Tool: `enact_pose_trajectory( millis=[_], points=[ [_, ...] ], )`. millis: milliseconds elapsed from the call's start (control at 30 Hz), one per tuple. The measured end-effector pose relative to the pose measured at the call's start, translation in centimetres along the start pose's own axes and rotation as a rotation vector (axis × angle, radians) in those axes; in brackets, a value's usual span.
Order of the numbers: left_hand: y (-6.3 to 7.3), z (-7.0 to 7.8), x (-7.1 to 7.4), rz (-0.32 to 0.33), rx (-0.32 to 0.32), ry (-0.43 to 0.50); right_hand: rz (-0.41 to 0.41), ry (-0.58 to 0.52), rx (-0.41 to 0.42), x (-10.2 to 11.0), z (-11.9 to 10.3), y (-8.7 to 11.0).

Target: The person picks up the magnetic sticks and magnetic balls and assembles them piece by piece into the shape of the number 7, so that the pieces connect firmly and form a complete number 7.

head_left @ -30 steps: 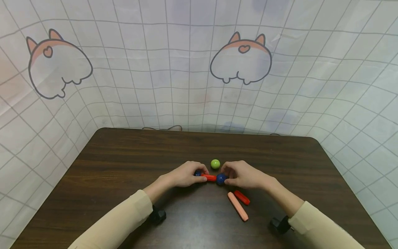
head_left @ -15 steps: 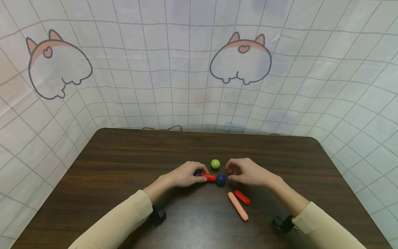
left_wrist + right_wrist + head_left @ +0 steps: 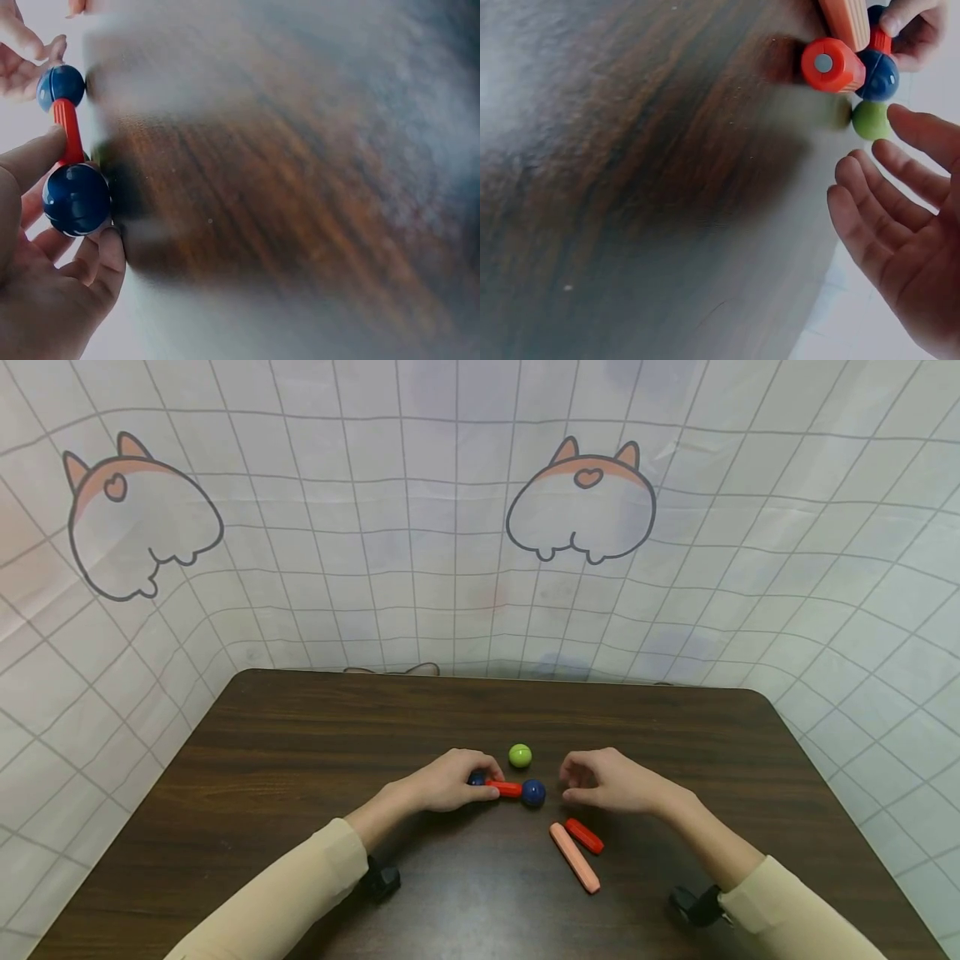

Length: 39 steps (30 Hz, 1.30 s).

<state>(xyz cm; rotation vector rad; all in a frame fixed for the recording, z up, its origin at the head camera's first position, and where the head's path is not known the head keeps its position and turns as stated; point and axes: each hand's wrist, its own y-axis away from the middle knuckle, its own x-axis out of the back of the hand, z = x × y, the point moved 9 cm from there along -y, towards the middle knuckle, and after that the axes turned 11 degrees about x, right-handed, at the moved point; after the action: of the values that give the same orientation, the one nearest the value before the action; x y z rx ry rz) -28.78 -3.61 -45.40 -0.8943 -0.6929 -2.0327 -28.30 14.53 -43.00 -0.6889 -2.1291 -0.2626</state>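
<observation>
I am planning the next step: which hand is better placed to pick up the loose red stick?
The right hand, probably: empty and nearer the loose red stick; the left hand holds the red-and-blue piece.

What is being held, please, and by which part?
The left hand holds the ball-and-rod assembly by its red rod; the right hand holds nothing.

- On my feed, the left sleeve (image 3: 281, 893), nearer the left edge of the table (image 3: 300, 727), was plain cream.
- The right sleeve (image 3: 798, 914) matched.
- I saw a left wrist unit (image 3: 380, 880) and right wrist unit (image 3: 697, 907), both black.
</observation>
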Motion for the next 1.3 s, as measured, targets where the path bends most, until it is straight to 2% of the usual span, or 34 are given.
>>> enact_pose_trajectory(
  millis=[500,1000,1300],
  points=[
    [0.2,-0.1,0.4,0.009,0.006,-0.019,-0.064,-0.089,-0.041,-1.1,0.0,1.9],
    [0.3,-0.3,0.6,0.014,-0.001,-0.004,-0.118,-0.126,-0.083,-1.8,0.3,2.2],
    [0.1,-0.2,0.6,0.013,-0.01,-0.011,-0.122,-0.116,-0.06,-1.8,-0.1,1.9]
  ],
)
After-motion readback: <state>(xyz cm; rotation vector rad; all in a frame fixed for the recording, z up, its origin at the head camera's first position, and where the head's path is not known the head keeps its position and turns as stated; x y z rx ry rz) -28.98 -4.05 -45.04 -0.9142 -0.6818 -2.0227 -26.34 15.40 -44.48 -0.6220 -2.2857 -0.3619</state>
